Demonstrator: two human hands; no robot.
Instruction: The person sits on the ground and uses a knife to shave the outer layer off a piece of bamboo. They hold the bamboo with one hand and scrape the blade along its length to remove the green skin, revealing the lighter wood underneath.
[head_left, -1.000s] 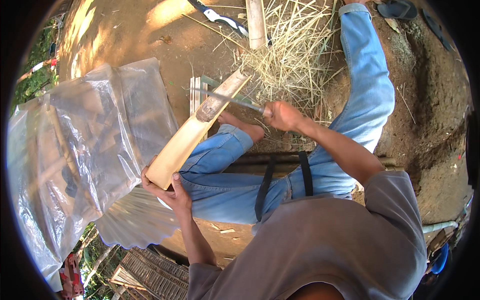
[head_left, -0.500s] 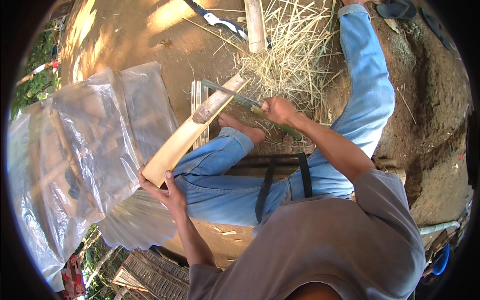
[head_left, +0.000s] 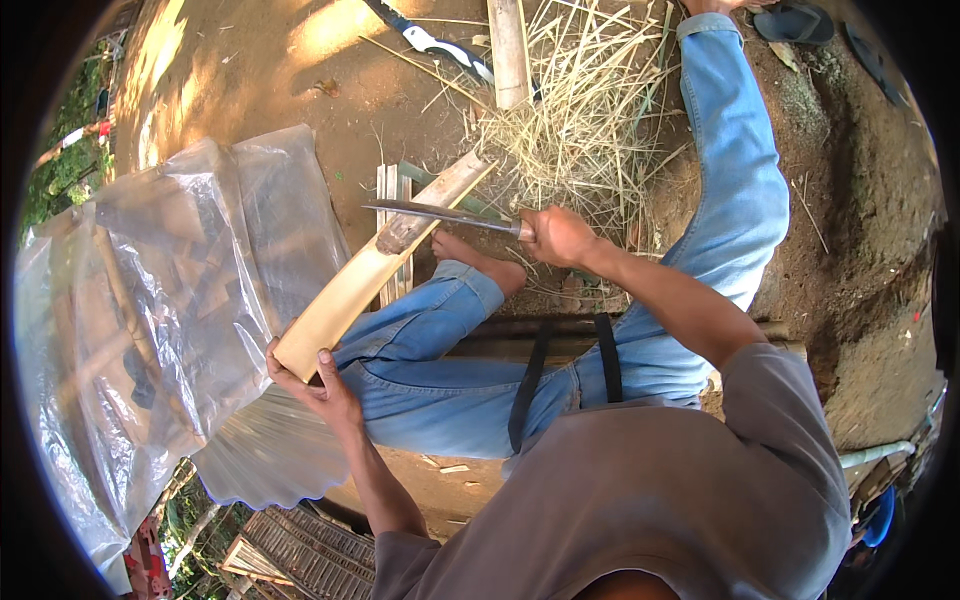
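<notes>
My left hand (head_left: 328, 392) grips the lower end of a split bamboo piece (head_left: 345, 302), thumb on one side and fingers around the other. The bamboo slants up to the right, pale yellow, with a dark rough patch (head_left: 402, 235) near its upper part. In my right hand (head_left: 560, 238) is a long-bladed knife (head_left: 455, 214), held by its handle. Its blade lies across the bamboo just above the dark patch, tip pointing left. Whether the edge bites in cannot be told. Thin bamboo strips (head_left: 393, 190) stand behind the piece.
Beyond my hands lie a pile of shavings (head_left: 590, 110), another bamboo length (head_left: 510, 60) and a folding saw (head_left: 440, 45). Clear plastic sheeting (head_left: 200, 260) covers things at left. My bare foot (head_left: 485, 262) is close beneath the blade. Sandals (head_left: 795, 22) lie at far right.
The knife has moved along the bamboo from near its upper end down toward the dark patch, and its blade now reaches farther left. My left hand and the bamboo have shifted slightly.
</notes>
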